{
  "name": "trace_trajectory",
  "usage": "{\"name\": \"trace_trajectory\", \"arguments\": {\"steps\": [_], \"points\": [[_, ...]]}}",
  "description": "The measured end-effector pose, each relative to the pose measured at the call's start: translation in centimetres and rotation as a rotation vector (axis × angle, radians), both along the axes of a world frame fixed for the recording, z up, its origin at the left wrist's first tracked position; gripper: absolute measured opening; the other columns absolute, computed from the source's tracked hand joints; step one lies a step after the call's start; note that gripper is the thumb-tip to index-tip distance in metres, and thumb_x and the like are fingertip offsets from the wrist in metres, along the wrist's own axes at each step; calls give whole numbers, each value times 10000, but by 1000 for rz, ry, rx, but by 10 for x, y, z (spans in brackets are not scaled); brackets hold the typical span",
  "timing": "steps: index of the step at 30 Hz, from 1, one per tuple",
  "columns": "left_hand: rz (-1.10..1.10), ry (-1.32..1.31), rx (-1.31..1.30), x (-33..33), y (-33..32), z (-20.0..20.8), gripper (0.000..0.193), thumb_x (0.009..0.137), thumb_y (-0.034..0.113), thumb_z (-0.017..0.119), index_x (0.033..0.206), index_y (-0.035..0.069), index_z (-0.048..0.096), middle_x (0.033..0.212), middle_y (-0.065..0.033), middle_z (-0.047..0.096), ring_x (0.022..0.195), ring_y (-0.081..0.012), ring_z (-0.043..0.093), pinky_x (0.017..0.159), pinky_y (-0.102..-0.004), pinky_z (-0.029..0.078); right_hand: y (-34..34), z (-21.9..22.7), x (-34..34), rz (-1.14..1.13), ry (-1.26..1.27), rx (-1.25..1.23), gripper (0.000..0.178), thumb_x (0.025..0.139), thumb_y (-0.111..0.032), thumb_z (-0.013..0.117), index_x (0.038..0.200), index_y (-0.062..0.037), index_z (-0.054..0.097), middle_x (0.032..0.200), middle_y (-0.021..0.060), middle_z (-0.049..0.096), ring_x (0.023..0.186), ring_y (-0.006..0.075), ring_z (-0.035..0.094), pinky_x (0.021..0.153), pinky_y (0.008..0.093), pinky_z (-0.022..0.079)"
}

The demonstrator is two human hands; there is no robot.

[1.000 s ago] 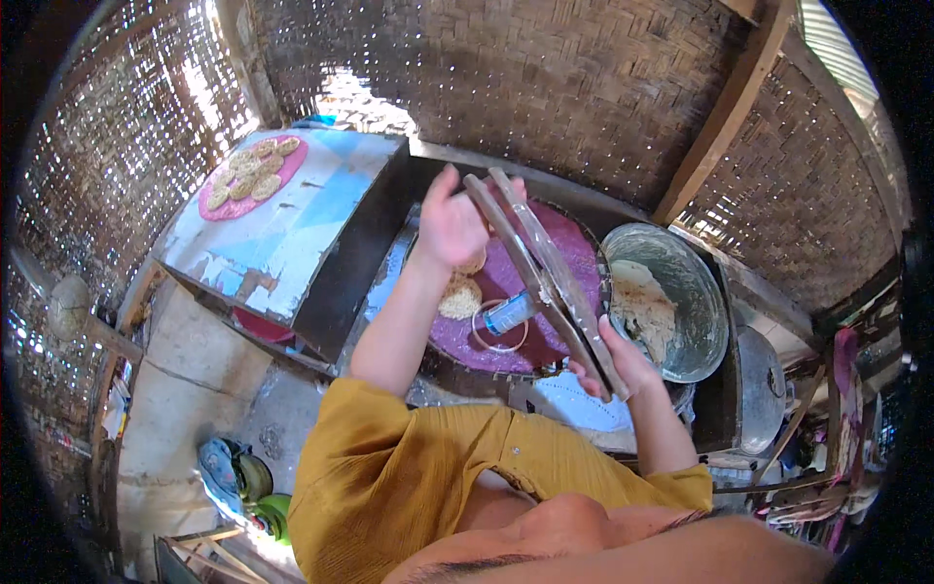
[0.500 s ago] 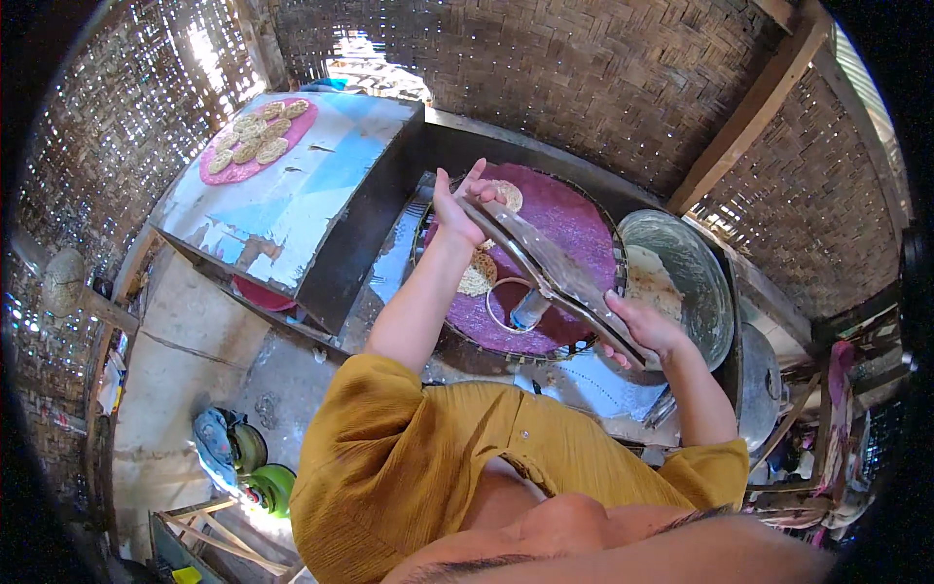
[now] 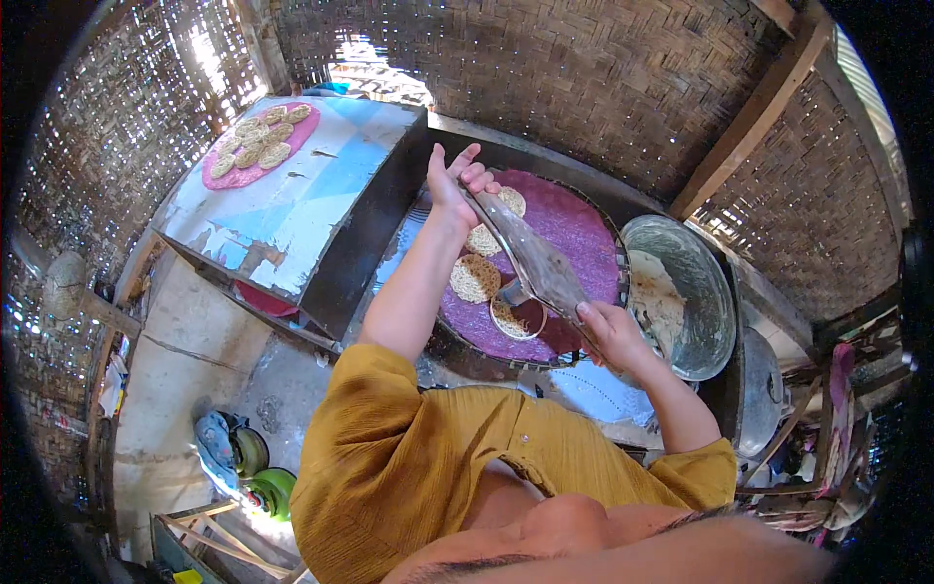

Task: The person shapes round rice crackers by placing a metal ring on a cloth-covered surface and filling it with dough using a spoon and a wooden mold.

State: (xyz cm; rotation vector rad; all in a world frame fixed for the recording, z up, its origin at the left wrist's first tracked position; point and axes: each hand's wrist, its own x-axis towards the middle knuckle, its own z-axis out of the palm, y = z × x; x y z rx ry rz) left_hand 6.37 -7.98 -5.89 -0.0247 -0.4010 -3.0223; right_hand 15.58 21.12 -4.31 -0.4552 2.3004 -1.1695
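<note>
A long wooden hand press (image 3: 533, 258) is held slantwise above a round tray lined with purple sheeting (image 3: 574, 209). My left hand (image 3: 455, 183) is at its far left end, with the palm against the wood and the fingers partly curled. At the near right end, my right hand (image 3: 613, 336) wraps round the wood. Below the press, a short cylinder (image 3: 514, 290) points down over a thin round ring (image 3: 518, 337) on the tray. Beside the ring lies a pale disc of pressed strands (image 3: 476, 279). Two more discs (image 3: 512, 201) lie farther back, partly behind the press.
A large metal basin (image 3: 705, 302) with pale dough-like stuff (image 3: 657, 292) stands right of the tray. On the left, a peeling blue-and-white board (image 3: 263, 219) carries several pale discs on a pink sheet (image 3: 226, 178). A woven wall (image 3: 545, 78) rises behind.
My right hand has moved left, and the press has shifted a little with it. Its two bars look closer together. The ring and nearby disc show more plainly.
</note>
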Motion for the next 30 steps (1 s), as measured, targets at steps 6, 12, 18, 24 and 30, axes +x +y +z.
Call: {"name": "trace_trajectory", "arguments": {"steps": [6, 12, 18, 24, 30], "points": [[-80, 21, -30, 13, 17, 14, 675, 881, 580, 214, 1036, 20, 559, 618, -53, 494, 577, -183, 466, 631, -367, 428, 10, 3, 9, -43, -35, -63, 400, 914, -402, 416, 805, -32, 520, 512, 35, 482, 391, 123, 471, 361, 269, 383], [-213, -120, -1252, 43, 50, -52, 408, 921, 366, 277, 1068, 100, 549, 875, -45, 617, 819, -178, 558, 754, -351, 415, 18, -2, 18, -37, -54, -294, 388, 924, -419, 370, 836, -57, 483, 576, 41, 498, 413, 119, 475, 379, 251, 385], [-274, 30, -1569, 46, 43, -111, 645, 924, 496, 174, 1166, 27, 543, 972, -127, 633, 987, -254, 553, 898, -360, 383, 25, -6, 25, -53, -34, -318, 388, 905, -422, 403, 867, -43, 472, 588, 45, 504, 418, 119, 473, 379, 250, 384], [-210, 142, -2058, 102, 63, 4, 616, 898, 518, 267, 1059, 29, 604, 882, -177, 626, 933, -358, 541, 892, -435, 347, 47, 4, 38, -149, 35, -444, 344, 907, -346, 420, 963, -15, 500, 592, 43, 509, 434, 107, 474, 399, 250, 380], [659, 554, -1997, 102, 109, 21, 272, 695, 274, 614, 773, 15, 594, 799, -197, 577, 746, -350, 570, 643, -436, 429, 34, 8, 51, -122, 45, -505, 450, 927, -412, 340, 1035, -5, 499, 611, 59, 530, 433, 124, 501, 405, 258, 403]]}}
